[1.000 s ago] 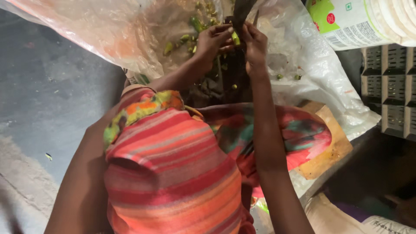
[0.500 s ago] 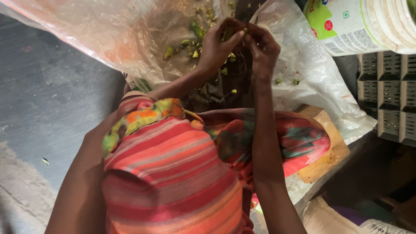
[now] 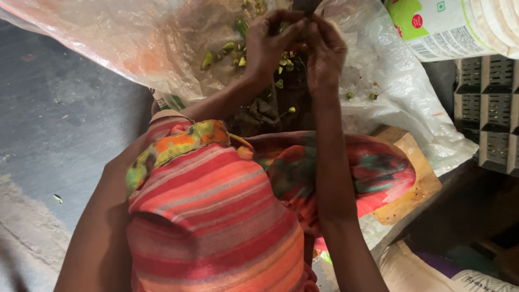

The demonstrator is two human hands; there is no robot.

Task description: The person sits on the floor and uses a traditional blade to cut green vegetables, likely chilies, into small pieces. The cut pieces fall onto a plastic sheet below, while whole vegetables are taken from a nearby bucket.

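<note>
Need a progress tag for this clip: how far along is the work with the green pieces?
Done: a scatter of cut green pieces already lies on the clear plastic sheet. In hand: the left hand and right hand meet at a dark upright blade, pinching something too small to identify. Left: cannot tell; no uncut supply is visible.

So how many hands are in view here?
2, both the person's own: the left hand and the right hand, close together at the top over the clear plastic sheet strewn with green pieces. No one else's hands show.
</note>
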